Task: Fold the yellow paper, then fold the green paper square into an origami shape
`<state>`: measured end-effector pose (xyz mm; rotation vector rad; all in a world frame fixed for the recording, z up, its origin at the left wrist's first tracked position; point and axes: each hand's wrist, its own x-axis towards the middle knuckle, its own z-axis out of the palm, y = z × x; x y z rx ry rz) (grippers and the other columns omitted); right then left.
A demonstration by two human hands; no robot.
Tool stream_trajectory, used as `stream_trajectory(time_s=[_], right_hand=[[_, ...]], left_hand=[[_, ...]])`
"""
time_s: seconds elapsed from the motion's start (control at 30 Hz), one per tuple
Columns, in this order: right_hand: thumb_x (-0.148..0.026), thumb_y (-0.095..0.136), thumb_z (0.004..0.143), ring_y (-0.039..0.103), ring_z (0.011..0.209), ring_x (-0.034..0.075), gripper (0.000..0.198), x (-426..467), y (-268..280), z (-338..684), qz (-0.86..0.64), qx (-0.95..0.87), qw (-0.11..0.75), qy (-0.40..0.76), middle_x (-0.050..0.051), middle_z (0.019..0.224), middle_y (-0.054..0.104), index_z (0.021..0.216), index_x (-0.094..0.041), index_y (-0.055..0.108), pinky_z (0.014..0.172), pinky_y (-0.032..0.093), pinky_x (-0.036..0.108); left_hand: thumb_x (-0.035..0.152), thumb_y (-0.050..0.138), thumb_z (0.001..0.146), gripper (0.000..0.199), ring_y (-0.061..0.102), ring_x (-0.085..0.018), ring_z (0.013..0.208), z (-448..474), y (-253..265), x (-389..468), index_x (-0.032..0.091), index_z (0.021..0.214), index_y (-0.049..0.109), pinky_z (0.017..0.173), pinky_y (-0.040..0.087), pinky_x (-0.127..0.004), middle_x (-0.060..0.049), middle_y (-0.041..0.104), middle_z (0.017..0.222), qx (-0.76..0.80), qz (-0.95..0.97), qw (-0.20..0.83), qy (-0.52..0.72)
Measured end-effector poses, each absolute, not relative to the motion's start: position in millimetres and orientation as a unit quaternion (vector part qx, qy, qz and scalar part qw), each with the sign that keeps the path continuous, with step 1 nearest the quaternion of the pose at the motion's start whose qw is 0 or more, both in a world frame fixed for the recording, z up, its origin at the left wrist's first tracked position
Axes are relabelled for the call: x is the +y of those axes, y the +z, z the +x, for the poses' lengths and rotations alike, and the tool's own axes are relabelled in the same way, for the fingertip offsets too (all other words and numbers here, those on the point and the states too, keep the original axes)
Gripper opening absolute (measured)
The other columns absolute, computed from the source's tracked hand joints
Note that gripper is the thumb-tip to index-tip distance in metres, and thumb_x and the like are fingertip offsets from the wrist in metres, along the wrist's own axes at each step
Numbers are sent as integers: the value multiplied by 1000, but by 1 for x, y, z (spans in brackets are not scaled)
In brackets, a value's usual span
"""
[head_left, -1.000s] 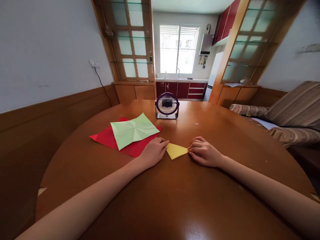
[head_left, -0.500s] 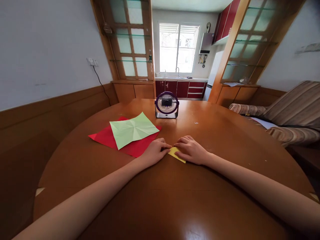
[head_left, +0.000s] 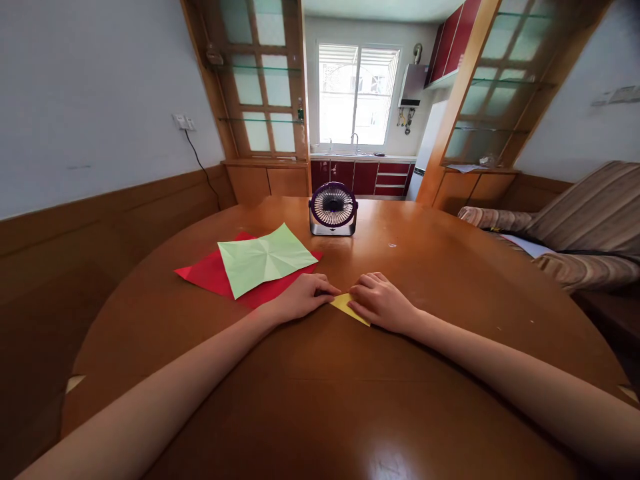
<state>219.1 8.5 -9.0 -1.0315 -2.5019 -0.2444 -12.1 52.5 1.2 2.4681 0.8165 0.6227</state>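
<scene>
A small folded piece of yellow paper (head_left: 350, 308) lies on the table between my two hands. My left hand (head_left: 311, 295) is closed, its thumb and index fingertip meeting at the paper's left corner. From the other side my right hand (head_left: 379, 300) presses on the paper with curled fingers, its thumb toward the near edge. Part of the paper is hidden under the right fingers. Just beyond my left forearm lies a creased light green sheet (head_left: 267, 259) on top of red paper (head_left: 203, 275).
A small purple desk fan (head_left: 333, 207) stands on the far part of the round wooden table (head_left: 320, 407). A striped armchair (head_left: 595, 213) is at the right. A black cable (head_left: 200, 163) hangs from a wall socket at the left.
My left hand has slid slightly to the left along the yellow paper, showing a little more of it. My right hand stays almost in place.
</scene>
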Motion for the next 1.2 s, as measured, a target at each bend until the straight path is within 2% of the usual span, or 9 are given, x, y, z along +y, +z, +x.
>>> stream_trajectory(time_s=[0.17,0.33,0.67,0.77,0.83,0.93,1.0,1.1,1.2], right_hand=[[-26,43,98,52,78,18,25,4,-9,216,-349,-894,209,-186,7,82,58,87,-16,63,79,37,33],[-18,40,99,48,69,17,28,-2,-7,216,-317,-883,207,-278,6,75,58,82,-15,63,67,34,31],[-10,40,97,50,65,17,24,-21,-3,216,-286,-887,177,-316,7,72,59,92,-11,64,60,33,32],[-12,40,97,54,67,18,25,-21,-4,217,-298,-891,182,-290,7,75,63,93,-12,64,62,39,33],[-13,41,95,59,73,19,23,-21,-5,218,-306,-897,198,-250,9,84,67,97,-13,64,67,45,34],[-18,48,92,65,90,22,23,-23,-4,221,-309,-909,241,-143,12,106,70,108,-16,64,78,52,36],[-22,52,90,67,96,23,28,-26,-2,224,-316,-908,268,-61,11,113,70,115,-19,64,82,54,38],[-27,56,89,67,105,24,35,-27,0,228,-312,-905,288,33,11,118,69,122,-20,63,90,55,40],[-30,58,89,62,117,25,43,-24,1,234,-272,-915,283,93,13,128,63,131,-20,58,103,48,46]], left_hand=[[22,56,92,22,61,-13,79,-16,5,54,19,106,72,71,46,-22,-3,64,88,260,927,181,199],[21,51,94,23,61,-14,82,-20,9,52,18,104,71,75,46,-24,-5,63,92,237,943,151,179],[19,49,94,25,62,-14,85,-27,10,47,20,104,72,76,46,-21,-5,64,95,226,954,100,170],[18,50,93,25,61,-14,85,-27,8,47,19,104,72,76,46,-22,-5,64,95,226,953,90,179],[17,49,93,25,61,-14,85,-27,7,48,19,104,72,75,46,-22,-5,64,95,220,956,73,178],[17,49,92,25,61,-15,83,-27,7,48,19,102,72,73,45,-24,-5,64,92,206,965,14,164],[17,49,92,24,60,-17,81,-25,9,48,20,99,72,72,44,-26,-5,64,88,198,968,-37,149],[17,49,90,24,60,-17,76,-23,10,47,20,94,72,70,43,-28,-5,64,83,193,968,-83,135],[17,49,89,24,59,-16,73,-22,10,47,21,93,72,68,42,-27,-4,64,81,196,967,-86,140]])
